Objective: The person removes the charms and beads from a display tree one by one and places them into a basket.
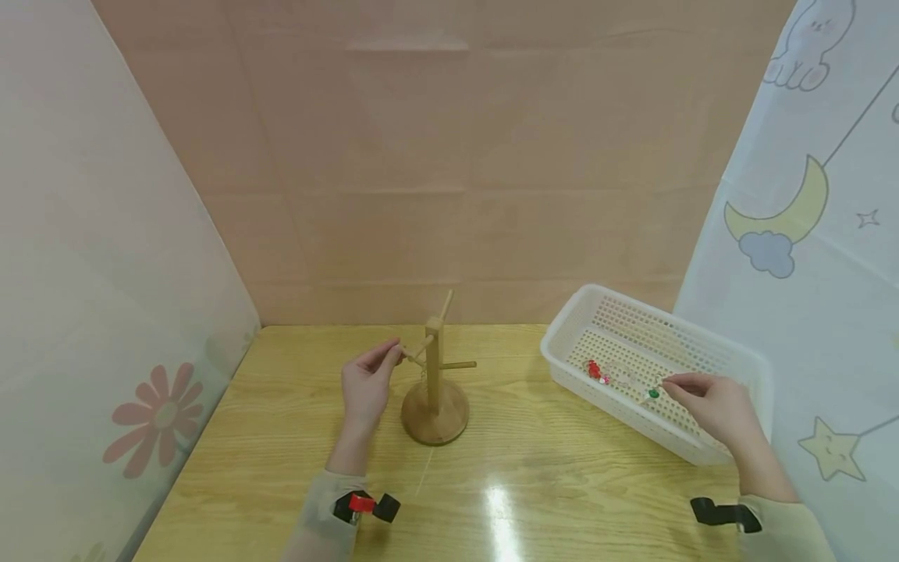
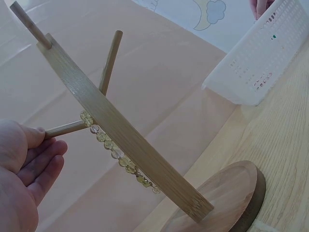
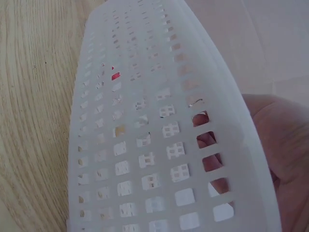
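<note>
Yellowish wood-grain table (image 1: 576,499), glare near front; plain pink sheet (image 1: 456,156) behind, printed white sheet (image 1: 843,312) at right. Left hand (image 1: 367,382) pinches a peg (image 2: 66,128) tip on the round-based wooden stand (image 1: 433,371); clear-and-yellow beaded bracelet (image 2: 116,151) hangs there, beside post. Right hand (image 1: 712,402) pinches green-beaded strand (image 1: 654,393) inside white perforated plastic basket (image 1: 618,406).

Betw. wood stand (image 1: 433,371) & white basket (image 1: 618,406), gap over table (image 1: 506,429) admits a hand; stand's pegs (image 1: 460,364) jut out; basket's walls (image 2: 263,55) block sides, R hand (image 1: 723,406) partly blocks top.
</note>
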Demonstrator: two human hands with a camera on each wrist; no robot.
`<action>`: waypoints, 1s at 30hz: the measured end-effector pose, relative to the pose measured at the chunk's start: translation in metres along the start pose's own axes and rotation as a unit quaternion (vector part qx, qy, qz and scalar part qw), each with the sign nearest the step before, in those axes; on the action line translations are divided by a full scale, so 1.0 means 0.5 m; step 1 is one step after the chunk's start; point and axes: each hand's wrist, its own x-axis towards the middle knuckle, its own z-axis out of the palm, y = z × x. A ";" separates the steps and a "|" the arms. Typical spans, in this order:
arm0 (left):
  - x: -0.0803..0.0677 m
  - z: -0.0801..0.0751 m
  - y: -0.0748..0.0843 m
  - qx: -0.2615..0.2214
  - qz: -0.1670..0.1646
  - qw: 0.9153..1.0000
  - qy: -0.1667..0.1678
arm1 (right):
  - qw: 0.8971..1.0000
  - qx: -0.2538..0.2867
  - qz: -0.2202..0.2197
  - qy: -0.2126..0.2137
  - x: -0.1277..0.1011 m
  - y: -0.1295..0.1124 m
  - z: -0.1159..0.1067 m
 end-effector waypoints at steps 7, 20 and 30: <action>0.000 0.000 0.002 -0.001 -0.003 1.000 -0.004 | 0.999 -0.008 -0.030 0.011 0.000 -0.006 -0.005; -0.001 0.001 0.005 -0.001 -0.003 1.000 0.002 | 0.998 -0.041 -0.056 0.006 0.014 -0.002 -0.017; 0.001 0.001 -0.001 0.000 -0.006 1.000 0.003 | 0.997 -0.051 -0.049 0.012 0.020 0.000 -0.019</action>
